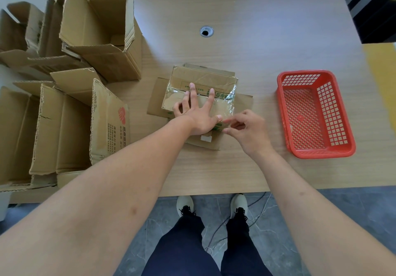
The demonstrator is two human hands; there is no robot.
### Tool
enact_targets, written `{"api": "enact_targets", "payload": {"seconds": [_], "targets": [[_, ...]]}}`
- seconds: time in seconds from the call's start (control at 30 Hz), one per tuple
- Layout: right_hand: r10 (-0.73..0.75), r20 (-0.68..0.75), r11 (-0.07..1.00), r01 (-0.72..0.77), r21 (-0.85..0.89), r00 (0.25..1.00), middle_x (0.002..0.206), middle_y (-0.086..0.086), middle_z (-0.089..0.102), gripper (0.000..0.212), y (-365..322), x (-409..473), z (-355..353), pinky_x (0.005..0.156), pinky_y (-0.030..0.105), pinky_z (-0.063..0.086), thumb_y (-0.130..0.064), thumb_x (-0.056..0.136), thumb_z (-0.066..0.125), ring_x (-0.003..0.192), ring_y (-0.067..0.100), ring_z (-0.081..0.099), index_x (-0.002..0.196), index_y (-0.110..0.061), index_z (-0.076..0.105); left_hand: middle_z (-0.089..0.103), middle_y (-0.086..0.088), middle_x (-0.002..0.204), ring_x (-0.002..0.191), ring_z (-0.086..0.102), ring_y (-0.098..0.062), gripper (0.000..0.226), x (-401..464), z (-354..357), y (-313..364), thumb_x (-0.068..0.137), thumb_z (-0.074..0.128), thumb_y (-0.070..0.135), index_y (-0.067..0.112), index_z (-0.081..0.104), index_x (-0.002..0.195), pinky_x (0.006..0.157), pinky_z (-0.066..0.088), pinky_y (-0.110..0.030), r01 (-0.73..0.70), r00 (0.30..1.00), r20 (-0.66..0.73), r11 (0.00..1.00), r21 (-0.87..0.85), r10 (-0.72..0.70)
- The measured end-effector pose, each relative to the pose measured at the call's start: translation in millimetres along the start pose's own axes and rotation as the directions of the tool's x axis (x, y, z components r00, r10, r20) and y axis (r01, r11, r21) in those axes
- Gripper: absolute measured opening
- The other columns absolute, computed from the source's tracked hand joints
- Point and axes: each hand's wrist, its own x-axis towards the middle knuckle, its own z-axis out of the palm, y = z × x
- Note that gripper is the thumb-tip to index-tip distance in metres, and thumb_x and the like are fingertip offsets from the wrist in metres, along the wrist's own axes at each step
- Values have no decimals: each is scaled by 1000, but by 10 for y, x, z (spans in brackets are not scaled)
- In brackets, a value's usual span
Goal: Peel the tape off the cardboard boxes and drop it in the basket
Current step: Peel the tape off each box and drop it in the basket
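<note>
Bright, even light w/ soft, faint shadows; a pale glare patch on the table [267,25] top and shine on the clear tape [230,98]. Wide-angle bend at the edges, far right corner blurred; centre sharp.

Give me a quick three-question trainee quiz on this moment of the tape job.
1. True or false: the left hand lies flat on the flattened box.
2. The right hand's fingers work at: A) the clear tape at the box's near right edge, B) the red basket, C) the stacked boxes.
3. Is any tape visible in the basket?

Key: 1 true; 2 A; 3 no, none visible.
</note>
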Motion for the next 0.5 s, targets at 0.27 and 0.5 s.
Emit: {"api": "enact_targets", "payload": {"seconds": [0.27, 0.5], "targets": [[-93, -168, 985, 66, -161, 981, 100, -3, 53, 9, -35, 7, 134, 68, 27, 51, -5, 84, 79, 79, 6, 58, 80, -12, 78, -45, -11, 156, 153, -24, -30, 78, -5, 22, 1, 96, 30, 73, 55, -22, 151, 113, 0, -49, 5, 1000, -18, 1000, 12, -4], [450, -85, 848, -395, 352, 889, 89, 1, 77, 11, 29, 97, 126, 83, 42, 63, -14, 92, 71, 82, 20, 76, 83, -21, 72, -44, -12, 157, 152, -24, -30, 79, -33, 2, 7, 96, 31, 74, 54, -20, 152, 114, 1, -49, 0, 1000, -14, 1000, 11, 0]]}}
